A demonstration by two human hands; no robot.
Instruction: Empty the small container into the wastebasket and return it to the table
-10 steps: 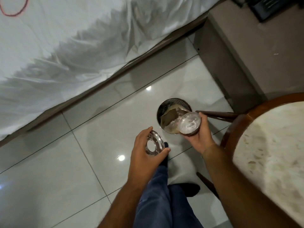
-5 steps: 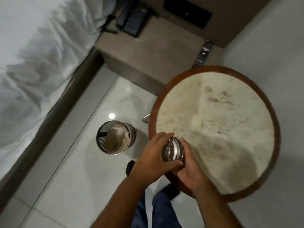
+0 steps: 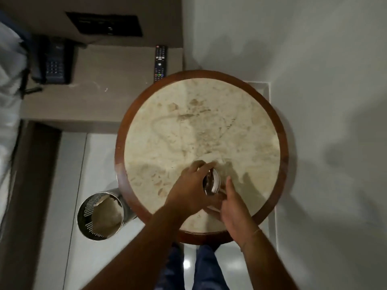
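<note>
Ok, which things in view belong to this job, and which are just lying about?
Job:
container, held by left hand, right hand beside it
table
wastebasket, on the floor left of the table

Lying about:
remote
phone
nightstand
bed

Small container [image 3: 211, 183] blurred, half hidden behind left-hand fingers [image 3: 195, 170] (contact with table [image 3: 188, 126] unclear)

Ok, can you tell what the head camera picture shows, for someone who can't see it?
Seen from above, a left hand and a right hand hold a small shiny metal container over a round marble-topped table. A perforated metal wastebasket stands on the floor beside it, and a remote lies on a side unit.
</note>
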